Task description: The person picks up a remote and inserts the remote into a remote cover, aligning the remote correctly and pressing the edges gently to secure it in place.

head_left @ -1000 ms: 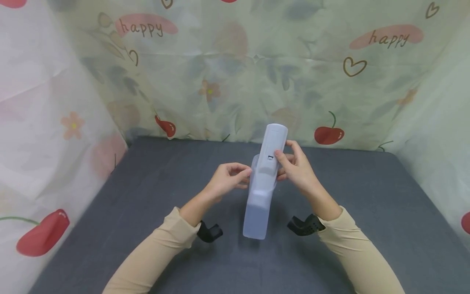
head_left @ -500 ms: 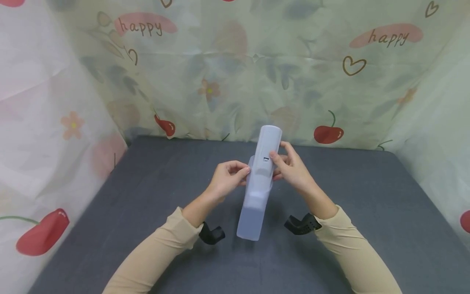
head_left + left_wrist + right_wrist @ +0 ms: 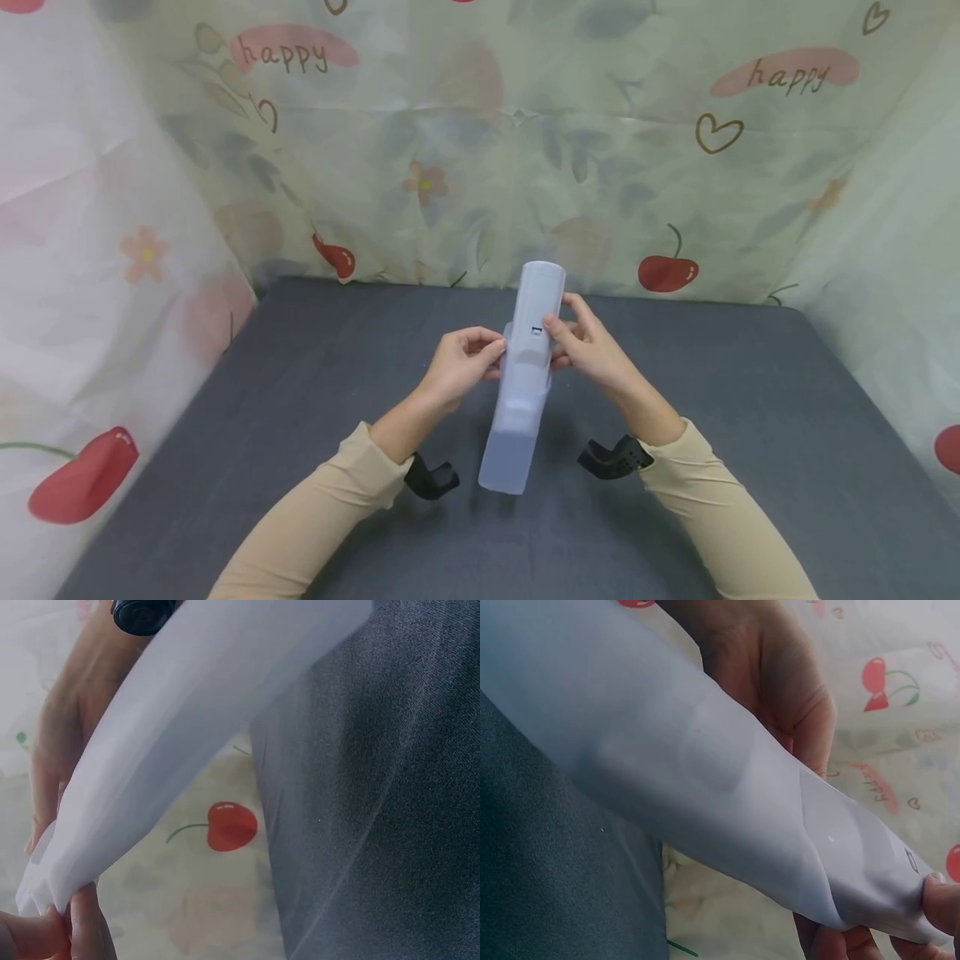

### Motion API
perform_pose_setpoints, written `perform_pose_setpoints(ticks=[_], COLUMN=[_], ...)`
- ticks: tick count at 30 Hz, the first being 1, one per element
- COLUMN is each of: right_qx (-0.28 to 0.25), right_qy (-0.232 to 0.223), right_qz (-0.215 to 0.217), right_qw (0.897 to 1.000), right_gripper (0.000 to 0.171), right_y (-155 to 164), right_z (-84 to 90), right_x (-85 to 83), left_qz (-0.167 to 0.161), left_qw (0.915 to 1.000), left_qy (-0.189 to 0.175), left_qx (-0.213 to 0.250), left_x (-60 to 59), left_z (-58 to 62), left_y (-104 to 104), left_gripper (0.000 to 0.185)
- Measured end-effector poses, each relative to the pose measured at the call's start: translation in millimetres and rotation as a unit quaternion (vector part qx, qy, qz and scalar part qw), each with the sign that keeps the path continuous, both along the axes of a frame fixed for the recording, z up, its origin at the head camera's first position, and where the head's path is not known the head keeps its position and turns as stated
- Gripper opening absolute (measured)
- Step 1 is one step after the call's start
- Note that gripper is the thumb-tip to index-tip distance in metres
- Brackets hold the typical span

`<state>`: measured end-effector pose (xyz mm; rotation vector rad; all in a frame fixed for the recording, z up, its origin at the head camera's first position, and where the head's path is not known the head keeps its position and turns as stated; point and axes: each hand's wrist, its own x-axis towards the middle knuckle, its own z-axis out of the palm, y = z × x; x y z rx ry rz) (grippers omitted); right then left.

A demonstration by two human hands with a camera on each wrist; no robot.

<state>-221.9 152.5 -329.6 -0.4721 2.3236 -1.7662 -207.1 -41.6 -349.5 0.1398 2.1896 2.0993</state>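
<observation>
A long white cylindrical device (image 3: 540, 296) with a small dark slot on its side is tilted above the table, its lower part inside a translucent white plastic bag (image 3: 507, 458). My right hand (image 3: 603, 358) grips the device from the right, thumb on its front beside the slot. On the left side, my left hand (image 3: 457, 367) pinches the edge of the bag between thumb and fingers. The left wrist view shows the bag (image 3: 150, 765) gathered at those fingertips (image 3: 86, 922). In the right wrist view the bag's edge wraps round the device (image 3: 870, 855). What the device is, I cannot tell.
A dark grey cloth-covered table (image 3: 337, 367) lies below both hands. Patterned curtains with cherries and hearts (image 3: 450, 142) close off the back and both sides. Black straps (image 3: 615, 458) sit at both wrists.
Both hands and the bagged device have shifted slightly left, and the device's top end has come a little lower. The hold of each hand looks the same.
</observation>
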Motion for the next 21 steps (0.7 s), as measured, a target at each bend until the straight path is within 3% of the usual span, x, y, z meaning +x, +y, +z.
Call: perform_pose_setpoints(ticks=[13, 21], right_qx=[0.006, 0.014], right_qy=[0.002, 0.018], right_qz=[0.016, -0.01], right_qw=[1.0, 1.0], right_gripper=[0.05, 0.049], right_y=[-2.4, -3.5], right_z=[-2.5, -1.2], right_x=[1.6, 4.2], left_qz=[0.022, 0.008], left_qw=[0.9996, 0.9991], left_qy=[-0.013, -0.037], left_qx=[-0.01, -0.019], left_x=[1.4, -1.1], left_z=[1.0, 3.8], left_y=[1.1, 0.6], left_gripper=[0.018, 0.021])
